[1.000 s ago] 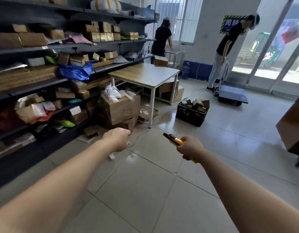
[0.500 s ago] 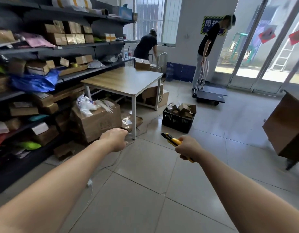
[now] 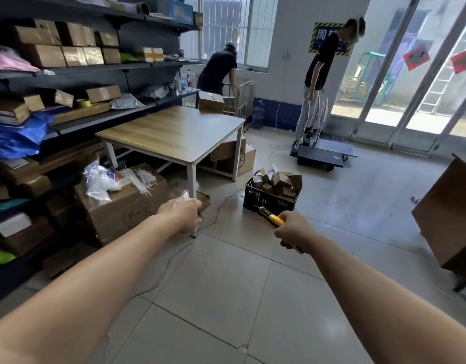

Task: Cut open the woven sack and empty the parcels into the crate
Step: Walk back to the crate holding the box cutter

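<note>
Two bare hands reach forward over the tiled floor. Left of the black plastic crate, the left hand is curled into a loose fist, holding nothing visible. Just in front of the crate, the right hand grips a yellow utility knife, its tip pointing at the crate. The crate already holds small cardboard parcels. No woven sack is in view. Such a sack is probably floppy and heavy when full, best held by a bunched corner near the cut.

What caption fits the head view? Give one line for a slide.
Right hand holds a yellow knife, left hand closed, facing a black crate of parcels.
</note>
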`<state>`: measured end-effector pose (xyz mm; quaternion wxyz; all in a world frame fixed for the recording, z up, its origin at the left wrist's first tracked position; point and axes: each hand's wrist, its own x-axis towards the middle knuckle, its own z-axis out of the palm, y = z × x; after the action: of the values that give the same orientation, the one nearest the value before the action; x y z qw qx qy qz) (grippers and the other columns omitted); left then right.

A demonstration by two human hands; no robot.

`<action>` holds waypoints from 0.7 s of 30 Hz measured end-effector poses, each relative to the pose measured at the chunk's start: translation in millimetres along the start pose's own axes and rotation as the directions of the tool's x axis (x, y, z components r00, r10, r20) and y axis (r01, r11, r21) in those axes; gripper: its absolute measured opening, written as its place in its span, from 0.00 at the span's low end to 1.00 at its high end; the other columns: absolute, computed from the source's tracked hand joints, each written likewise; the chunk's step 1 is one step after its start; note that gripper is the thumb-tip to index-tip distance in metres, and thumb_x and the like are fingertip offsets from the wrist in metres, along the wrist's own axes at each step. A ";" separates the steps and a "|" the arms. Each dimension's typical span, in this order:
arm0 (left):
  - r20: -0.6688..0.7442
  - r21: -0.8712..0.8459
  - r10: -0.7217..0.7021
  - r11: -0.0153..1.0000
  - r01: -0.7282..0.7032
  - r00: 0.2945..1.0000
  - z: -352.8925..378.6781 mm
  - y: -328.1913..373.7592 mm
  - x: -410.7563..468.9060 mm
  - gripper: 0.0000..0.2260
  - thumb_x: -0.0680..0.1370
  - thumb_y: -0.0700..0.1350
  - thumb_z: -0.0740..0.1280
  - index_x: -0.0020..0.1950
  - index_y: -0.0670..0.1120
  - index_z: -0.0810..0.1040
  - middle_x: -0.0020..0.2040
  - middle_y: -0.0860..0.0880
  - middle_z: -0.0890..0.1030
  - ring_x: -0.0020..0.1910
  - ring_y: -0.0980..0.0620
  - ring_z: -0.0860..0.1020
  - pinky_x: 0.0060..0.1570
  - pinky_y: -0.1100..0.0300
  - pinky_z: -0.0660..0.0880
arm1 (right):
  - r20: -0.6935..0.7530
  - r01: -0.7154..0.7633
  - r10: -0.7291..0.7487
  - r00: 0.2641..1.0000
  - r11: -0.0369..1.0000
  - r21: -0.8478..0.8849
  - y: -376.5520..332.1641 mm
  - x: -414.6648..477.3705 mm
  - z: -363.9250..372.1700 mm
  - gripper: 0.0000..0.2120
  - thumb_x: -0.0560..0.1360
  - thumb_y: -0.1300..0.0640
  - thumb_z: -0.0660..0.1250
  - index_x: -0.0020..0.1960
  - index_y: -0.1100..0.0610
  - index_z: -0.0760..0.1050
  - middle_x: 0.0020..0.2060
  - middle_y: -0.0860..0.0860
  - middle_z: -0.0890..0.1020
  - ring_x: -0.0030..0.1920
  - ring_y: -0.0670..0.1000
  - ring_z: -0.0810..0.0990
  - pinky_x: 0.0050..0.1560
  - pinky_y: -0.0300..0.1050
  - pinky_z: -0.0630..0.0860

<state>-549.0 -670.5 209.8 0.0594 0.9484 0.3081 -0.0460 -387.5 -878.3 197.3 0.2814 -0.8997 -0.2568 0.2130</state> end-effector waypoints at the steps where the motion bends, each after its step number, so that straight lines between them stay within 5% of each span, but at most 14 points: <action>1: -0.004 0.002 0.006 1.000 -0.006 1.000 -1.4 -1.1 19.3 0.17 0.77 0.52 0.63 0.64 0.49 0.73 0.65 0.48 0.75 0.63 0.44 0.74 0.59 0.49 0.74 | -0.001 -0.002 0.002 1.000 1.000 0.001 -3.4 17.0 -2.0 0.11 0.72 0.65 0.63 0.54 0.57 0.72 0.41 0.56 0.76 0.44 0.58 0.83 0.37 0.46 0.80; 10: -0.016 0.008 0.058 0.998 -0.058 0.998 -31.6 -17.6 190.1 0.17 0.78 0.51 0.61 0.66 0.49 0.72 0.65 0.48 0.75 0.62 0.46 0.74 0.58 0.49 0.74 | -0.004 -0.019 0.019 1.000 0.999 0.042 -48.2 172.0 -21.7 0.16 0.73 0.65 0.63 0.60 0.59 0.72 0.43 0.56 0.76 0.40 0.55 0.81 0.33 0.43 0.76; 16: 0.008 0.019 0.062 0.998 -0.062 0.998 -48.9 -28.8 280.6 0.18 0.77 0.52 0.62 0.66 0.49 0.72 0.64 0.47 0.75 0.62 0.46 0.74 0.57 0.49 0.75 | 0.010 -0.012 0.012 1.000 0.999 0.030 -71.9 261.5 -28.1 0.16 0.72 0.64 0.64 0.59 0.57 0.72 0.44 0.57 0.78 0.43 0.57 0.83 0.43 0.50 0.82; 21: 0.028 0.007 0.023 1.000 -0.023 0.999 -51.0 -37.4 354.8 0.17 0.78 0.52 0.61 0.66 0.49 0.72 0.64 0.48 0.75 0.61 0.45 0.74 0.57 0.48 0.75 | 0.043 0.003 -0.005 0.999 0.998 0.055 -87.3 344.0 -30.8 0.15 0.71 0.63 0.65 0.57 0.57 0.74 0.44 0.57 0.78 0.40 0.56 0.82 0.42 0.50 0.81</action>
<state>-282.5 -427.9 213.2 0.0608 0.9514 0.2961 -0.0594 -133.7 -628.3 192.1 0.3011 -0.8863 -0.2585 0.2387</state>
